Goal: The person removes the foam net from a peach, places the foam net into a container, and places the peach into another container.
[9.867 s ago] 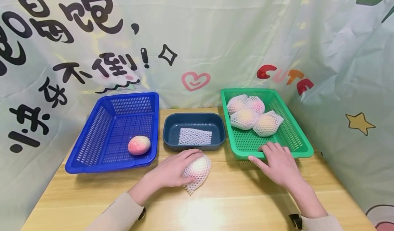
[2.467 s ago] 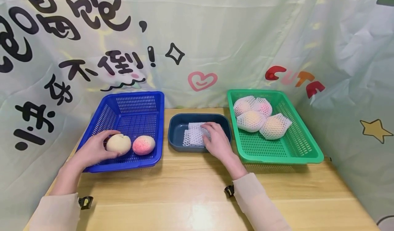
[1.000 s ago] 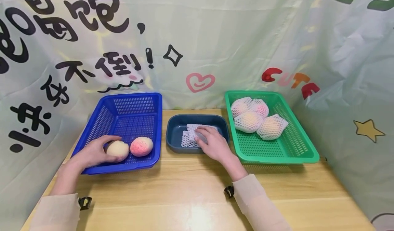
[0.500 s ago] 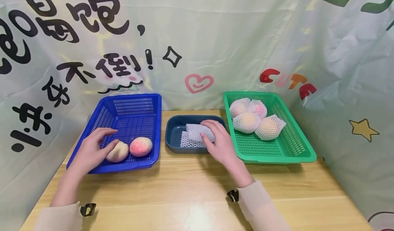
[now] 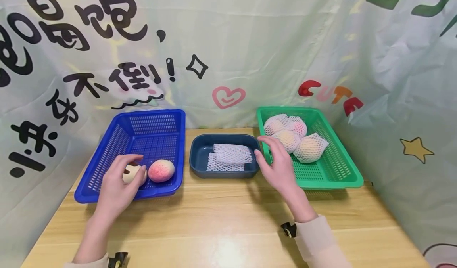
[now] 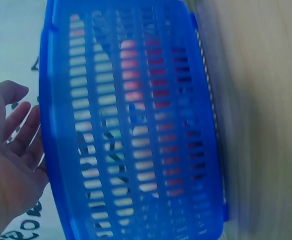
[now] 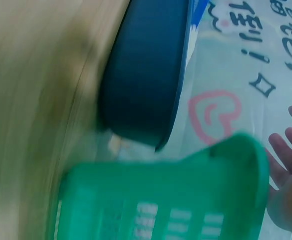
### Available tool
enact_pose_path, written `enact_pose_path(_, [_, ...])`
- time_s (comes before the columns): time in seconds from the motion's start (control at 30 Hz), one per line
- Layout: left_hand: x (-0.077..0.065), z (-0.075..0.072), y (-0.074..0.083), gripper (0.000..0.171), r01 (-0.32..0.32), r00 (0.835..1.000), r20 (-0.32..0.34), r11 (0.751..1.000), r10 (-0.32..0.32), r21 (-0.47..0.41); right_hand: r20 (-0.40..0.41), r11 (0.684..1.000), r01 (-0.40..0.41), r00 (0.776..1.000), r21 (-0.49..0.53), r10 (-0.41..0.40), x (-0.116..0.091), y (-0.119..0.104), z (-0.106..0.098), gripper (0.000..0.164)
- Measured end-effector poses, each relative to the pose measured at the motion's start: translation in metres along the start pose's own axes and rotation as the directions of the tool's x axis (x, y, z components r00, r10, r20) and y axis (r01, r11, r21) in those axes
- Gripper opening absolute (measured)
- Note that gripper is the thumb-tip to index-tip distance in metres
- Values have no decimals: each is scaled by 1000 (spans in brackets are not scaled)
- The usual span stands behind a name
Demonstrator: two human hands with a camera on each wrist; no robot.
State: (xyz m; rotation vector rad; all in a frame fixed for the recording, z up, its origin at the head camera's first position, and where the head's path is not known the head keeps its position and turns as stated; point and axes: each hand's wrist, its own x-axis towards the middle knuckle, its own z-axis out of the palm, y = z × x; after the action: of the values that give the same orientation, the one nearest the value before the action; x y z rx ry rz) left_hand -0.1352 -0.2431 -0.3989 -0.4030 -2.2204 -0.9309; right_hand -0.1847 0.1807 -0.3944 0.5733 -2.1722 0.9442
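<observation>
My left hand (image 5: 119, 186) hovers over the near part of the blue basket (image 5: 94, 196), fingers loosely bent. Below it lies a pale peach (image 5: 135, 174), partly hidden by the hand; a pink-speckled peach (image 5: 162, 171) sits to its right. In the left wrist view, that hand (image 6: 16, 160) appears beyond the basket's rim, holding nothing. My right hand (image 5: 278, 167) is in the air by the green basket's (image 5: 342, 184) left edge, fingers spread and holding nothing. Two white foam net sleeves (image 5: 233, 154) lie overlapping in the dark blue tray (image 5: 200, 173).
Several peaches in foam nets (image 5: 310, 148) are grouped in the green basket's back left. The dark tray stands between the two baskets on the wooden table (image 5: 200, 228). A printed cloth (image 5: 228, 34) hangs behind and along the sides.
My left hand has let go of the pale peach in the blue basket. My right hand has left the foam net in the tray and moved right, to the green basket.
</observation>
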Motion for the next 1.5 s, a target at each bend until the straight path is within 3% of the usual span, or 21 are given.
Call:
enact_pose_path(0.17, [-7, 7, 12, 34, -26, 999, 48, 999, 24, 38, -17, 999, -22, 1000, -35, 22, -5, 19, -19, 38])
enact_pose_path(0.33, [-15, 13, 21, 35, -52, 989, 144, 990, 33, 130, -16, 994, -63, 998, -88, 62, -9, 39, -38, 40])
enact_pose_path(0.57, [-25, 19, 24, 35, -142, 952, 299, 961, 66, 238, 68, 962, -193, 976, -195, 209, -12, 65, -70, 44])
enact_pose_path(0.67, [-30, 20, 22, 34, -161, 933, 356, 947, 54, 278, 141, 936, -252, 946, -246, 291, -11, 76, -85, 47])
enact_pose_path(0.83, [-34, 22, 20, 35, -163, 905, 426, 935, 14, 316, 251, 892, -324, 878, -315, 408, -5, 95, -107, 57])
enact_pose_path(1.03, [-36, 23, 23, 37, -181, 880, 474, 900, -32, 396, 352, 868, -352, 809, -351, 471, 0, 120, -120, 71])
enact_pose_path(1.17, [-37, 24, 23, 36, -200, 878, 478, 881, -33, 430, 418, 865, -347, 769, -361, 483, 2, 135, -124, 79])
enact_pose_path(1.37, [-38, 26, 21, 35, -217, 886, 463, 875, -10, 434, 523, 867, -350, 694, -355, 495, 5, 151, -123, 86])
enact_pose_path(1.5, [-38, 27, 20, 35, -228, 887, 462, 872, 2, 433, 570, 877, -336, 668, -343, 479, 6, 160, -120, 87])
